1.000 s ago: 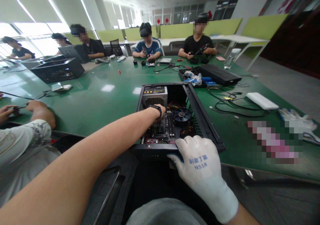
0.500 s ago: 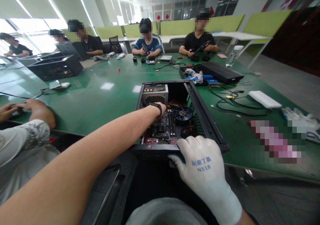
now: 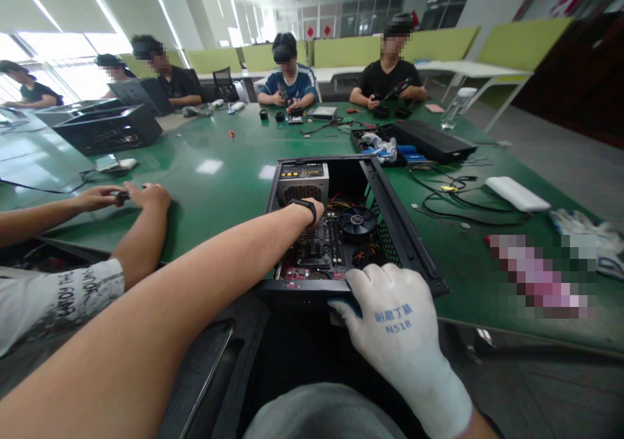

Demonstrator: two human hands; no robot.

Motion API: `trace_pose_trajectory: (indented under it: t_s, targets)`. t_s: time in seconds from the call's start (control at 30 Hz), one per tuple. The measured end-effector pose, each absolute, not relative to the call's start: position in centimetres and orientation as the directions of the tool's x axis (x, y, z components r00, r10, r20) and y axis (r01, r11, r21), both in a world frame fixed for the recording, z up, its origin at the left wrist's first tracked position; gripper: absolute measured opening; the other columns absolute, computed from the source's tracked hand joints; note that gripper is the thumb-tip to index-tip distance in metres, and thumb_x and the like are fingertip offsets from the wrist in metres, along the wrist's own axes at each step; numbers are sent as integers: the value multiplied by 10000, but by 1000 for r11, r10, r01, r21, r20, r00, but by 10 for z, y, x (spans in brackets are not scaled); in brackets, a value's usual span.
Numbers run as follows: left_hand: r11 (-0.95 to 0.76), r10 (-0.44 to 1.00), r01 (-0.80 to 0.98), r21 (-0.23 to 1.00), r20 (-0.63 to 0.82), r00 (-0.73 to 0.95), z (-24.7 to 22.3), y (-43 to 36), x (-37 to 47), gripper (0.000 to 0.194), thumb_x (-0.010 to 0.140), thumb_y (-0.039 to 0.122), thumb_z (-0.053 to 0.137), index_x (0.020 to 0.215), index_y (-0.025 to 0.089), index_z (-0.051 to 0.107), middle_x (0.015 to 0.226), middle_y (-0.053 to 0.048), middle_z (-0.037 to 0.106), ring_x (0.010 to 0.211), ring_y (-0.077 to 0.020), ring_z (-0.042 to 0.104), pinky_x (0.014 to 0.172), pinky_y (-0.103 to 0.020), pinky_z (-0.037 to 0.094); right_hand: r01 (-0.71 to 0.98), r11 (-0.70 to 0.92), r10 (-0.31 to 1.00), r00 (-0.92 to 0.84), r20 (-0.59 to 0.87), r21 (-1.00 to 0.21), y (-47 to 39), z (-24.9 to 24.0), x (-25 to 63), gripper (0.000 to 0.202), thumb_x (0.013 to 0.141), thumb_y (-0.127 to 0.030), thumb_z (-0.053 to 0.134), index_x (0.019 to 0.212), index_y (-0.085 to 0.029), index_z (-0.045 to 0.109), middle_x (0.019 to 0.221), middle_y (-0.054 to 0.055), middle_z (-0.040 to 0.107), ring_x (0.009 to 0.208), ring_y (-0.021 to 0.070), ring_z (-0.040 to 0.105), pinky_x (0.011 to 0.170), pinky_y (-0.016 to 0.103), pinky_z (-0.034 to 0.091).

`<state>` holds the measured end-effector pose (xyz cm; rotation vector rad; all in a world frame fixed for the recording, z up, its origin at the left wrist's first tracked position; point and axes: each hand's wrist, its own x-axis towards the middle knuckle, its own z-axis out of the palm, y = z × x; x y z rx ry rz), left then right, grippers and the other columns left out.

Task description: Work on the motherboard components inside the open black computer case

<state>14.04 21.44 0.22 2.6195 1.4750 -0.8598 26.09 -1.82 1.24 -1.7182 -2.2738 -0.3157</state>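
An open computer case [image 3: 407, 234] lies on its side at the table's near edge. Bare and wearing a black wristband, my left hand [image 3: 316, 211] reaches into it, over the motherboard [image 3: 316, 250] and close to the power supply [image 3: 305, 182]. Its fingers point down and are mostly hidden behind the wrist, so what they touch does not show. A black fan [image 3: 357, 223] sits right of that hand, with coloured wires around it. My right hand [image 3: 394, 322], in a white work glove, is wrapped over the case's near rim, thumb on the outside.
At left, a co-worker's hands [image 3: 134, 197] hold a small dark part over the table. Cables [image 3: 448, 198], a white box [image 3: 517, 194] and gloves [image 3: 589, 231] lie at right. Behind the case are a black panel [image 3: 431, 140] and a bottle [image 3: 458, 107].
The co-worker's arms at left have moved forward and right over the table. My two hands and the case stay practically where they were.
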Motion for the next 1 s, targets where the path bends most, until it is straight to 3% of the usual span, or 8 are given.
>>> trace_pose_trajectory:
  t_s: [0.37, 0.53, 0.77, 1.0]
  targets:
    - [-531, 799, 822, -206, -445, 405, 3, 213, 141, 579, 500, 203, 862, 1049, 62, 743, 1069, -198, 729, 991, -310, 684, 867, -329, 547, 962, 271, 900, -262, 349, 21, -18, 12, 261, 236, 774, -448, 692, 825, -254, 567, 750, 29, 548, 728, 231, 439, 654, 353, 156]
    - [-571, 775, 784, -243, -476, 417, 5, 211, 142, 574, 552, 246, 839, 1078, 42, 733, 1074, -194, 727, 990, -295, 684, 830, -292, 551, 963, 269, 901, -262, 345, 26, -18, 12, 261, 236, 782, -453, 683, 830, -250, 575, 751, 30, 554, 726, 227, 446, 655, 353, 159]
    - [-578, 770, 777, -250, -482, 418, 7, 209, 142, 502, 576, 229, 819, 1052, 85, 748, 1072, -175, 732, 996, -281, 682, 858, -295, 540, 964, 263, 905, -259, 337, 33, -18, 13, 260, 234, 772, -451, 694, 841, -255, 587, 754, 36, 560, 739, 240, 458, 656, 356, 161]
    - [-573, 769, 778, -257, -496, 402, 13, 204, 143, 561, 565, 239, 832, 1092, 77, 730, 1099, -175, 724, 1010, -282, 679, 866, -297, 541, 963, 266, 903, -262, 341, 37, -18, 12, 260, 233, 781, -455, 681, 840, -249, 588, 755, 35, 561, 735, 236, 461, 657, 355, 163]
